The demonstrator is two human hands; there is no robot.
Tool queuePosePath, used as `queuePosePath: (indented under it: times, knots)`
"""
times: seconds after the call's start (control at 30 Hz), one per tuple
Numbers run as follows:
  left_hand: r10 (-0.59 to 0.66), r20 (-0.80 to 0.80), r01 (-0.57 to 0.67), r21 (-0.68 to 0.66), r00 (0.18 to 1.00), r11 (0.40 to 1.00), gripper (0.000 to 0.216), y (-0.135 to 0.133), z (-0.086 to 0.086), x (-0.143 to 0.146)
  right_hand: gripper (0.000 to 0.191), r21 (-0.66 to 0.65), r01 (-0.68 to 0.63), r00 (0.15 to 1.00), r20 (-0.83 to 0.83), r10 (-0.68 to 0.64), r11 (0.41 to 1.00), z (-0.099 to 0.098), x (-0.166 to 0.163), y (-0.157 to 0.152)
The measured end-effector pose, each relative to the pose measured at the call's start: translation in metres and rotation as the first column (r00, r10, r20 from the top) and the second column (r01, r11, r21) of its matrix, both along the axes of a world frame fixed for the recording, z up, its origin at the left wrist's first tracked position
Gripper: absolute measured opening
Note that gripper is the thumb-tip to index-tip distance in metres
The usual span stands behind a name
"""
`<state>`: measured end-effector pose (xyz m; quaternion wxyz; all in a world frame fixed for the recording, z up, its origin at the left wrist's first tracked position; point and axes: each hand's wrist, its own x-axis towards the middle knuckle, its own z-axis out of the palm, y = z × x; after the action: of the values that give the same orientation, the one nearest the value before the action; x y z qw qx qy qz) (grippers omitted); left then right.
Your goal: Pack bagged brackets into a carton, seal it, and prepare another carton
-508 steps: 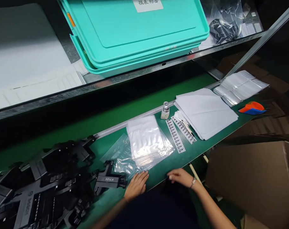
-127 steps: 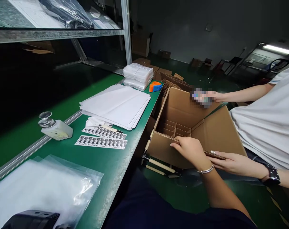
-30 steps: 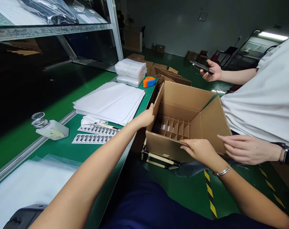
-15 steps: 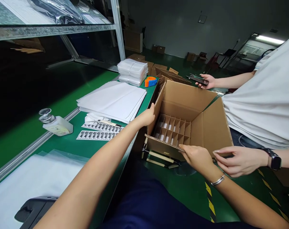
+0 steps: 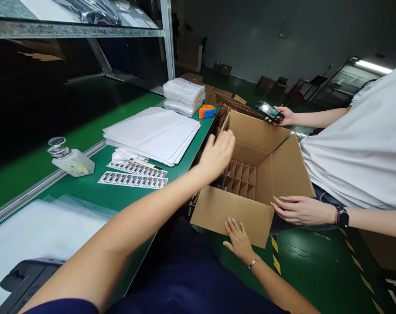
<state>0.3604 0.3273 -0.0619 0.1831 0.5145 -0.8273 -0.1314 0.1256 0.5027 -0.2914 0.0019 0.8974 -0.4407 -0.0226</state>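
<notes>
An open cardboard box stands beside the bench, with a grid of cardboard dividers low inside it. My right hand lies flat, fingers spread, on the box's near flap, which is folded outward toward me. Over the box's left side is my left hand, slightly blurred, fingers loosely bent and holding nothing visible. It covers part of the left wall and the dividers. A co-worker's watch-wearing hand is at the right end of the near flap.
The co-worker's other hand holds a phone. On the green bench are white sheets, bundled clear bags, an orange-and-blue tape dispenser, label strips and a pump bottle. Flattened cartons stand behind the box.
The near flap has swung outward and down, with my right hand now flat on it. My left hand has left the left edge and risen over the box. The co-worker's phone has tilted toward me.
</notes>
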Motion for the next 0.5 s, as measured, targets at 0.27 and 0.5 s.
queuePosePath:
  times: [0.27,0.5]
  knots:
    - [-0.301,0.38,0.233,0.214,0.875,0.949,0.073,0.028,-0.121,-0.021,0.06,-0.019,0.088,0.97,0.23,-0.082,0.996,0.049,-0.025,-0.053]
    - [-0.244,0.352,0.217,0.115,0.904,0.969,0.025,0.023,-0.136,-0.016,0.021,0.163,0.211,0.977,-0.038,-0.208,0.964,0.102,-0.027,-0.143]
